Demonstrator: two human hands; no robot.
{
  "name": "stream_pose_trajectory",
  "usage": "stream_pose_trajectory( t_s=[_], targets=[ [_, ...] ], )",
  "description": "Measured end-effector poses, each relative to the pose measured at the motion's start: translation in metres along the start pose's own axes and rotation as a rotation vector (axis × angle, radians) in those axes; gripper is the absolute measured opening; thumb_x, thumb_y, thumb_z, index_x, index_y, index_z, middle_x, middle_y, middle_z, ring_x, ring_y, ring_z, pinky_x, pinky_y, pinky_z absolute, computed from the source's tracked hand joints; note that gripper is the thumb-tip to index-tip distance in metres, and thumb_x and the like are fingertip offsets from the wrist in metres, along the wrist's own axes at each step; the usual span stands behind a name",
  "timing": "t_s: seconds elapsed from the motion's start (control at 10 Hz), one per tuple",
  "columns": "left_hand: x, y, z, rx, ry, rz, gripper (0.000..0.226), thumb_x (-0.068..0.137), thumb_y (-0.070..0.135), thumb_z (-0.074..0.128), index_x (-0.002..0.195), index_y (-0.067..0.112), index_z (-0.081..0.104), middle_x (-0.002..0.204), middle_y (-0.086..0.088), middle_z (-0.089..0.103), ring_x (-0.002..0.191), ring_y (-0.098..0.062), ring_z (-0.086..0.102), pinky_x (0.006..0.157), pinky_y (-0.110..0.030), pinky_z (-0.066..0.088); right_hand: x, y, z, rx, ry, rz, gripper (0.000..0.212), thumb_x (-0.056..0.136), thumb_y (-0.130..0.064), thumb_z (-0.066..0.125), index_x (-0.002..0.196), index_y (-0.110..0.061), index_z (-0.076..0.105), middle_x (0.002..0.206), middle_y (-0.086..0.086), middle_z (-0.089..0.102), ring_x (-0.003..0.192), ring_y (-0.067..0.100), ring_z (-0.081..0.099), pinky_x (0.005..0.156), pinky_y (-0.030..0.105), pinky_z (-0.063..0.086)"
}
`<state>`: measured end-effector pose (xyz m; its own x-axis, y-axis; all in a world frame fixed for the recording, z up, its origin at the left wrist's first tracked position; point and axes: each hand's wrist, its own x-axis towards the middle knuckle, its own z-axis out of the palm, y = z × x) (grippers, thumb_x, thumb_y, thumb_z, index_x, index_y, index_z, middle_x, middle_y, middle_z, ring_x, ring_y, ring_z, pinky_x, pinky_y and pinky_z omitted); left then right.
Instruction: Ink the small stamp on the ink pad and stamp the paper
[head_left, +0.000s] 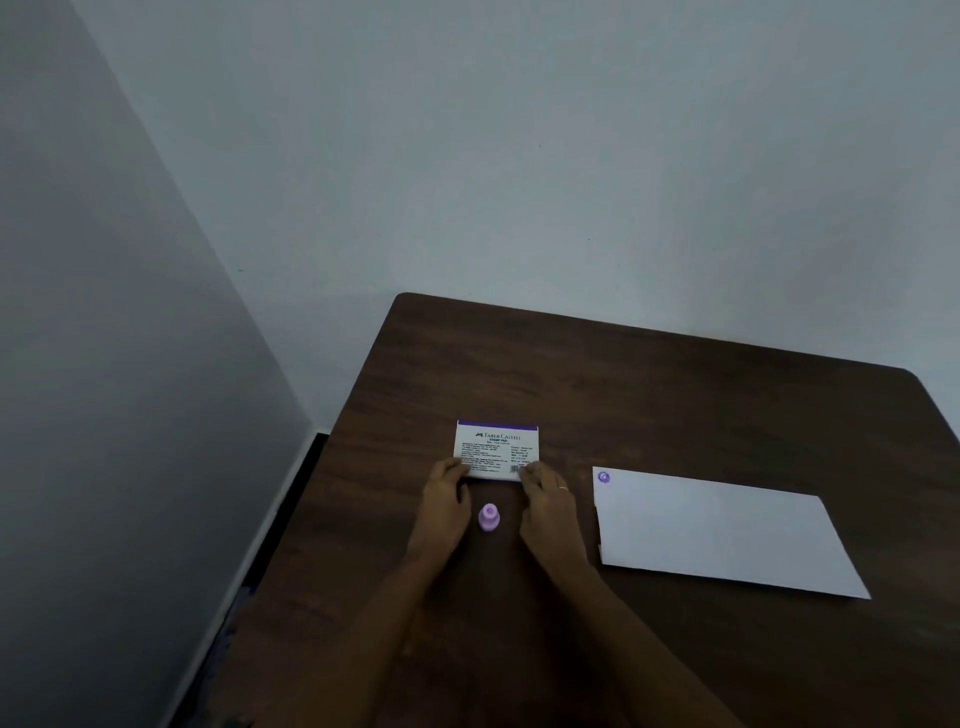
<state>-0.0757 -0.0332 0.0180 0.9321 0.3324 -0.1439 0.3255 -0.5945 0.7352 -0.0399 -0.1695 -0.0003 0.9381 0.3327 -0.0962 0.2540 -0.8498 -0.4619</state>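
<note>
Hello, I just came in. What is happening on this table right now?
A person sits at a dark brown wooden table. The left hand and the right hand both touch the near corners of a white rectangular ink pad box, which appears shut. A small lilac plastic stamp stands untouched between the hands. To the right lies a white sheet of paper with one purple round stamp mark in its far left corner.

The ink pad case (497, 450), lying near the middle of the dark wooden table (675, 395), carries a white label headed "FABER-CASTELL" with "STAMP PAD" printed just beneath. The smaller lines below it are too fine to read, and a barcode sits at the label's near right corner. The paper (722, 530) bears a round purple stamp mark (603, 477) at its far left corner, its design illegible.
</note>
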Motion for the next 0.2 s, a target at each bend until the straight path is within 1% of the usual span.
stream_pose_trajectory(
  t_s=[0.1, 0.2],
  targets=[
    [0.004, -0.001, 0.001, 0.255, 0.011, 0.083, 0.032, 0.09, 0.008, 0.044, 0.121, 0.006, 0.051, 0.13, -0.012, 0.05, 0.121, -0.021, 0.044, 0.105, -0.031, 0.034, 0.003, -0.003, -0.007, -0.032, 0.017, -0.004, 0.044, 0.086, -0.006, 0.044, 0.13, -0.012, 0.04, 0.142, 0.009, 0.04, 0.133, 0.02, 0.03, 0.111, 0.034, 0.021],
    [0.017, 0.008, -0.002, 0.46, 0.039, 0.186, 0.025, 0.091, 0.014, 0.039, 0.109, 0.007, 0.056, 0.118, -0.012, 0.058, 0.111, -0.022, 0.047, 0.103, -0.032, 0.03, 0.013, -0.008, -0.014, -0.038, 0.121, 0.001, 0.034, 0.089, -0.013, 0.041, 0.122, -0.011, 0.047, 0.134, 0.009, 0.049, 0.126, 0.02, 0.039, 0.108, 0.035, 0.025]
  ],
)
